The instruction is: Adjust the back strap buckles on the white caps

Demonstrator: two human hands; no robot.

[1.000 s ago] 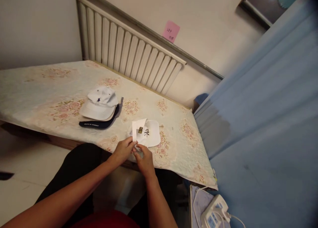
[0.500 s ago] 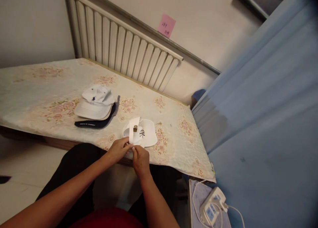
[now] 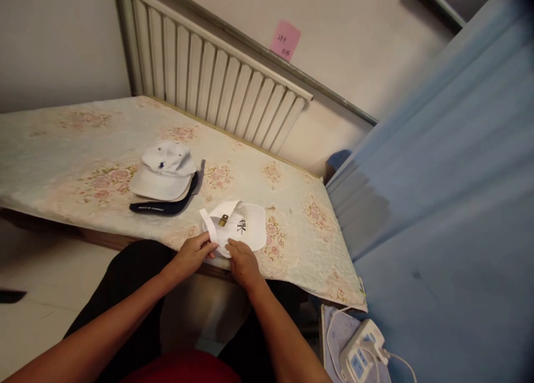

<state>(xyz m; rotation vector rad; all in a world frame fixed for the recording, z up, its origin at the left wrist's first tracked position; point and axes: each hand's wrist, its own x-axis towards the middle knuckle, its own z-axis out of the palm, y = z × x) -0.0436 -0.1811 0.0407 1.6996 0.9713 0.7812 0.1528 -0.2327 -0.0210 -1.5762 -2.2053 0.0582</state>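
Observation:
A white cap (image 3: 246,227) with a dark logo lies near the front edge of the floral-covered table (image 3: 62,149). Its white back strap with a brass buckle (image 3: 222,220) is folded up over the crown. My left hand (image 3: 194,253) pinches the near end of that strap at the cap's left. My right hand (image 3: 243,263) rests on the cap's near edge, fingers curled and pressing it. Both forearms reach in from the bottom of the view.
A white cap (image 3: 164,172) sits stacked on a dark navy cap (image 3: 164,206) at the table's middle. A white radiator (image 3: 208,77) runs along the wall with a pink note (image 3: 285,40) above. A blue curtain (image 3: 450,177) hangs at right; a power strip (image 3: 361,352) lies below.
The strap has swung from upright to leaning left over the cap. My hands have shifted slightly apart along the cap's near edge. The camera has moved a little.

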